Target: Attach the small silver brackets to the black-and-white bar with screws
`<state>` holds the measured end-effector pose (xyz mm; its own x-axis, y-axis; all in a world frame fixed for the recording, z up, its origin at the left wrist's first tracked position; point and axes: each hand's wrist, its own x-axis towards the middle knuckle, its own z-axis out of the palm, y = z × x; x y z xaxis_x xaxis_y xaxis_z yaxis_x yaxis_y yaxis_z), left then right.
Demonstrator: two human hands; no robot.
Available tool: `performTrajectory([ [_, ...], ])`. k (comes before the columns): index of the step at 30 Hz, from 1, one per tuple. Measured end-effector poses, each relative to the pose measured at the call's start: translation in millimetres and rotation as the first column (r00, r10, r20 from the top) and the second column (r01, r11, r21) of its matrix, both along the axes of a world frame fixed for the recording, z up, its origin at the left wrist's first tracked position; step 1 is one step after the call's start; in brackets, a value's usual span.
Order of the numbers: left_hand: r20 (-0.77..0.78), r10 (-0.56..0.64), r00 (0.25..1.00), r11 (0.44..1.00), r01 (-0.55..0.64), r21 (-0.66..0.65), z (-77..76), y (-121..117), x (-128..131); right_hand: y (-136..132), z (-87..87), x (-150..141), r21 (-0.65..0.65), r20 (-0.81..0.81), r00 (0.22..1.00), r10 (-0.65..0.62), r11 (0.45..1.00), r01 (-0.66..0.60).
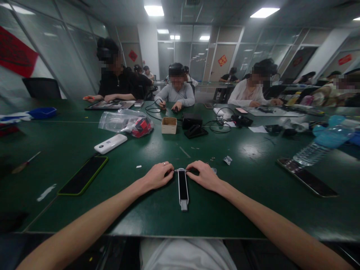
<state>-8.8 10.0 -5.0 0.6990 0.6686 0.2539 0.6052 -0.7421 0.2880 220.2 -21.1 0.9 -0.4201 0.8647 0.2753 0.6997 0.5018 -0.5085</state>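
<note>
A slim white device with a long black face lies on the green table in front of me, a pale plug-like end pointing towards me. My left hand is closed at its far left corner, thumb and finger pinched at a small silvery part. From the other side my right hand pinches at the same far end. What exactly the fingertips grip is too small to make out. Just beyond my right hand lie two tiny rings and a small silvery piece.
A green-edged phone and a white handheld device lie at left. Further back are a plastic bag and a small open box. At right, a water bottle lies over another phone. Several people sit across the table.
</note>
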Motion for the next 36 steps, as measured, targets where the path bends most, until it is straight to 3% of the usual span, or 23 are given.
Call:
performTrajectory([
  [10,0.009,-0.004,1.0,1.0,0.004,-0.001,-1.9,1.0,-0.4,2.6,-3.3,2.0,0.022,0.005,0.999,0.035,0.999,-0.035],
  [14,0.013,-0.008,1.0,1.0,0.008,-0.002,-3.1,2.1,-1.2,7.2,5.7,14.2,0.09,0.06,0.996,0.06,0.994,-0.066],
  [22,0.012,-0.014,1.0,1.0,0.015,-0.01,-2.7,2.7,-1.4,14.5,36.5,75.3,0.331,0.177,0.969,-0.169,0.938,0.103],
  [29,0.003,-0.008,1.0,1.0,0.008,-0.01,-1.7,2.7,-1.6,21.0,31.9,89.5,0.22,0.454,0.862,-0.226,0.966,0.137],
  [36,0.015,-0.019,1.0,1.0,0.019,-0.005,-1.7,2.9,-1.5,32.9,12.0,101.9,0.176,0.484,0.837,-0.255,0.965,0.192],
])
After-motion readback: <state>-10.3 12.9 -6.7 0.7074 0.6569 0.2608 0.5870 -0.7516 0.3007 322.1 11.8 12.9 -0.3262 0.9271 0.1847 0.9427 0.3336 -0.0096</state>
